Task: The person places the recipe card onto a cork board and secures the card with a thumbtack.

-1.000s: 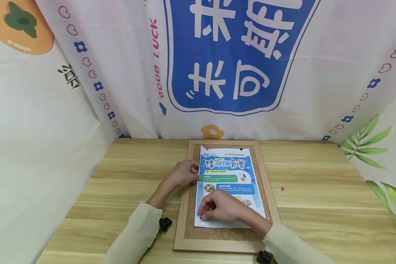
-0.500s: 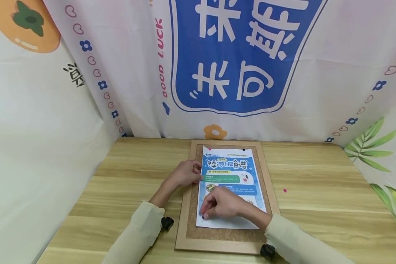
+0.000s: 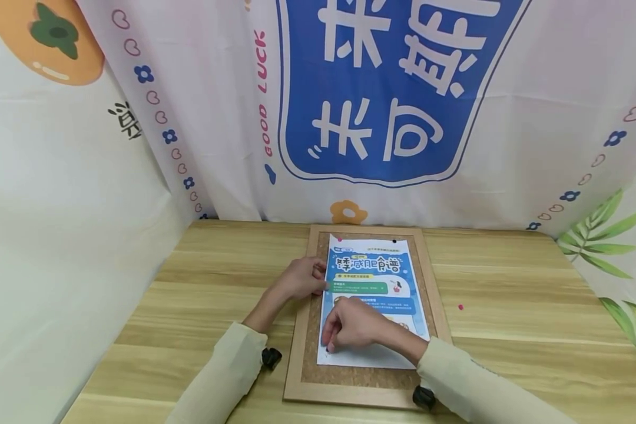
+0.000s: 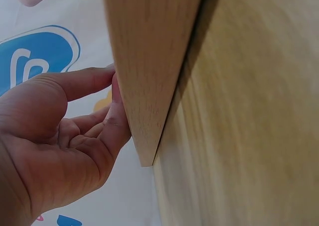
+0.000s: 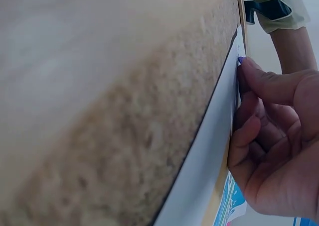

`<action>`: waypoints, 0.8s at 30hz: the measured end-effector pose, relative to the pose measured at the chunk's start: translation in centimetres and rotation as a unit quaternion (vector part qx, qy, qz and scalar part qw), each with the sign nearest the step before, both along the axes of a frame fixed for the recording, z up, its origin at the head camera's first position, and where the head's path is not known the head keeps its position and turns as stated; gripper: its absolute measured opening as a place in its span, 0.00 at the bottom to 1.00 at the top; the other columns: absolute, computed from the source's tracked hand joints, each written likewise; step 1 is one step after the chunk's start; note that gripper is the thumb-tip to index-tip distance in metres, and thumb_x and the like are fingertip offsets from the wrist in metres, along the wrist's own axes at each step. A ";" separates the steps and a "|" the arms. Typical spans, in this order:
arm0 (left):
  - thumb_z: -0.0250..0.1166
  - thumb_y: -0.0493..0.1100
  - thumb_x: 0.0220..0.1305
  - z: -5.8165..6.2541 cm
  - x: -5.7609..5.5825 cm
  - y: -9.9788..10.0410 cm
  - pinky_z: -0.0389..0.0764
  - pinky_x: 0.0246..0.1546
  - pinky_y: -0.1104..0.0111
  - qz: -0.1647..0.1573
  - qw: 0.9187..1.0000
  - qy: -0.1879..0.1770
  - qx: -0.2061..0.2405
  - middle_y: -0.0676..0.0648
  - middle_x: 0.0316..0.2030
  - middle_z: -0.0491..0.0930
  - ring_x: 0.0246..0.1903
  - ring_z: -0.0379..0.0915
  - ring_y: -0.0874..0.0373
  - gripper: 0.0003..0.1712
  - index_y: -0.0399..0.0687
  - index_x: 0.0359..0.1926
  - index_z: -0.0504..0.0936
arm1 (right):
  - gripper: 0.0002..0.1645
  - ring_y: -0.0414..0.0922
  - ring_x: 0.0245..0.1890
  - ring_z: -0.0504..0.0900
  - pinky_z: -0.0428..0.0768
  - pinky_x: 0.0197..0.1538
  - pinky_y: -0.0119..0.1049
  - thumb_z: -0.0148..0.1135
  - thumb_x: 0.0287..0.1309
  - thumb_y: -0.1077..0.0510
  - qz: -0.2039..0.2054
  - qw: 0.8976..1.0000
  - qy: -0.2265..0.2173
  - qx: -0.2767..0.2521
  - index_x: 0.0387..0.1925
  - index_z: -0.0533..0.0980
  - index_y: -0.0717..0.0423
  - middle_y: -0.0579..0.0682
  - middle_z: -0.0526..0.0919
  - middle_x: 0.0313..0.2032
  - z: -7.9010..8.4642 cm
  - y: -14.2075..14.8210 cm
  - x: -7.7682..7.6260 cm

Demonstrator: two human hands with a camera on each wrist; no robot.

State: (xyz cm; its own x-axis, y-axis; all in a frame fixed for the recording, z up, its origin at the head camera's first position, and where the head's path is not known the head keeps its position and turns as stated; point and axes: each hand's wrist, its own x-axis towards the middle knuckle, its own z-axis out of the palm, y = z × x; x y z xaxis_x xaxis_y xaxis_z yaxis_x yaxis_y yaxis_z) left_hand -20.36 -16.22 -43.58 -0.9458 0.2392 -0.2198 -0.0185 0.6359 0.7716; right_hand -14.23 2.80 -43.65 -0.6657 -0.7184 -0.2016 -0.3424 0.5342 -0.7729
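Note:
A printed sheet (image 3: 370, 245) in blue and white lies on a wood-framed cork board (image 3: 344, 375). At its top corners sit a pink push pin (image 3: 340, 239) and a black push pin (image 3: 394, 241). My right hand (image 3: 356, 323) pinches a small purple-blue push pin (image 5: 240, 59) between thumb and fingertips, right at the sheet's lower left corner. The fingers mostly hide that pin. My left hand (image 3: 303, 278) reaches over the frame's left side, relaxed fingertips resting at the sheet's left edge. In the left wrist view the wooden frame (image 4: 144, 81) hides those fingertips.
A loose pink push pin (image 3: 460, 307) lies on the wooden table (image 3: 514, 282) to the right of the board. A printed curtain (image 3: 233, 176) hangs behind the table's far edge. Black wrist straps (image 3: 271, 358) sit on both sleeves.
The head view has shifted, so the scene sits slightly farther right. My right hand stays at the sheet's lower left corner with the push pin, and my left hand keeps its place.

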 end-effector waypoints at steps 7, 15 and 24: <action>0.74 0.33 0.67 0.1 0.0 0.0 0.87 0.34 0.69 0.003 1.000 -0.006 0.002 0.43 0.39 0.90 0.30 0.86 0.57 0.24 0.35 0.62 0.81 | 0.10 0.35 0.22 0.84 0.78 0.29 0.26 0.81 0.49 0.68 -0.004 1.000 0.004 0.006 0.24 0.90 0.49 0.40 0.89 0.20 -0.1 -0.2 -0.2; 0.73 0.33 0.67 0.2 0.1 0.1 0.86 0.33 0.69 0.001 1.000 -0.006 -0.001 0.42 0.39 0.89 0.31 0.86 0.56 0.24 0.35 0.62 0.80 | 0.09 0.35 0.21 0.83 0.72 0.25 0.26 0.80 0.50 0.68 0.000 1.000 -0.015 -0.015 0.26 0.90 0.50 0.42 0.89 0.21 -0.2 0.3 -0.8; 0.74 0.34 0.67 0.1 0.0 0.1 0.87 0.35 0.68 0.003 1.000 -0.002 -0.007 0.43 0.40 0.89 0.32 0.86 0.56 0.23 0.36 0.61 0.81 | 0.07 0.35 0.25 0.86 0.80 0.29 0.25 0.81 0.55 0.64 0.042 0.998 -0.025 -0.028 0.30 0.92 0.48 0.39 0.91 0.25 -0.7 0.8 -1.8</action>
State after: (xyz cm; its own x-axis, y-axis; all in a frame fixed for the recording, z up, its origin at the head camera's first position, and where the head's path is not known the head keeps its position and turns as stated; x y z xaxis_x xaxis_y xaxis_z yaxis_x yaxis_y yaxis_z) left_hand -20.33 -16.09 -43.53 -0.9459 0.2313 -0.2275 -0.0256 0.6458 0.7630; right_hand -16.05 3.64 -44.40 -0.5924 -0.7824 -0.1919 -0.3441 0.4611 -0.8179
